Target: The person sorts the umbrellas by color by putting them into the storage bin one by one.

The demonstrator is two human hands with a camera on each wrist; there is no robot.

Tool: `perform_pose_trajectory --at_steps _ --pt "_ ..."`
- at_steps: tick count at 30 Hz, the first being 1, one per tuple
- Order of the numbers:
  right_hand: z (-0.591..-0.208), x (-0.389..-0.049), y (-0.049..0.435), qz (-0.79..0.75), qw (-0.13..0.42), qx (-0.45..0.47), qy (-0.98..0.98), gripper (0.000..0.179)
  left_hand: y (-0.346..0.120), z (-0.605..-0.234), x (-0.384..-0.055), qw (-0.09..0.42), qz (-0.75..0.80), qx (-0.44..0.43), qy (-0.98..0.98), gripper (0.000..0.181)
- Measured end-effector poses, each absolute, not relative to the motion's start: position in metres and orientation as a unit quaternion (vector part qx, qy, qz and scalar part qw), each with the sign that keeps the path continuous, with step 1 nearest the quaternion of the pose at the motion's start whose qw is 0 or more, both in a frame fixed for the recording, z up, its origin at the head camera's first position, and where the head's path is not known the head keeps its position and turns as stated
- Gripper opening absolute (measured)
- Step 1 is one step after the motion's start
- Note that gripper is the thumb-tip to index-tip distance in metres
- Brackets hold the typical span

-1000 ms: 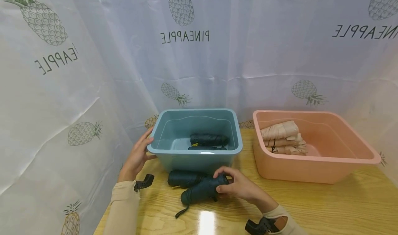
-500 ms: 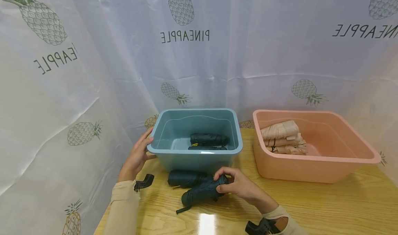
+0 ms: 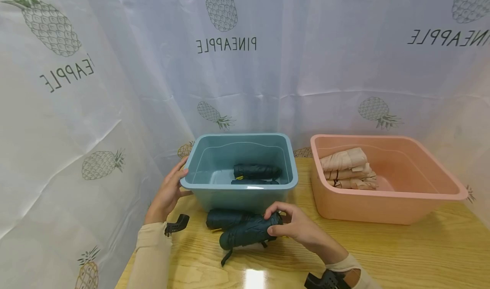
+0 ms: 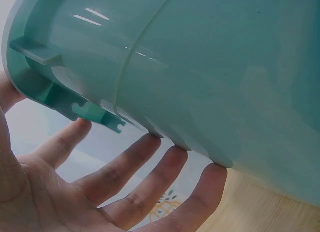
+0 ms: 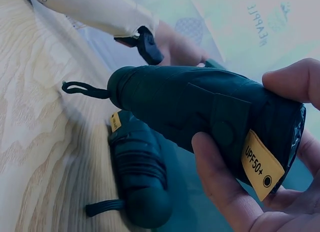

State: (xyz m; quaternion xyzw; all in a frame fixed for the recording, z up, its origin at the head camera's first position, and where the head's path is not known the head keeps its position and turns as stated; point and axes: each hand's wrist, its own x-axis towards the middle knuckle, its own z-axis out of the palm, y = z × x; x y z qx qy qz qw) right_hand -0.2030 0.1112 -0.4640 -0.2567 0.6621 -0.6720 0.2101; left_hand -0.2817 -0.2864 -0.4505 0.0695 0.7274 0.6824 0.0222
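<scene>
My right hand (image 3: 296, 225) grips a folded dark green umbrella (image 3: 246, 233) by its right end, thumb and fingers pinching round it. In the right wrist view, the umbrella (image 5: 185, 107) shows a wrist loop (image 5: 85, 90) and a yellow UPF50+ tag (image 5: 262, 164). A second folded umbrella (image 3: 226, 219) lies behind it on the table, against the front of the blue bin (image 3: 241, 199). My left hand (image 3: 168, 191) rests spread at that bin's left side. Its fingertips (image 4: 217, 174) touch the outer wall, and the thumb lies up at the rim.
Two dark folded umbrellas (image 3: 257, 171) lie inside the blue bin. To the right stands a pink bin (image 3: 386, 204) holding several beige folded umbrellas (image 3: 346, 170). A pineapple-print curtain (image 3: 268, 76) hangs behind the wooden table (image 3: 383, 255).
The held umbrella has turned slightly, its loop end shifting a little left and up, and its loop now hangs down. The left hand and both bins stay put.
</scene>
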Motion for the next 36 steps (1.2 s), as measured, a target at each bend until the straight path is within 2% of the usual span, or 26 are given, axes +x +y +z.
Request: perform_pose_trajectory --at_steps 12,24,36 --pt "-0.448 -0.194 0.112 -0.688 0.198 -0.258 0.649 0.02 -0.286 -0.449 -0.282 0.024 0.681 0.067 0.729 0.061" --pt "-0.428 -0.188 0.117 -0.69 0.178 -0.25 0.656 0.022 -0.287 -0.45 -0.283 0.026 0.682 0.063 0.728 0.061" --pt "-0.387 -0.198 0.127 -0.688 0.163 -0.258 0.658 0.022 -0.288 -0.45 -0.285 0.03 0.683 0.067 0.727 0.06"
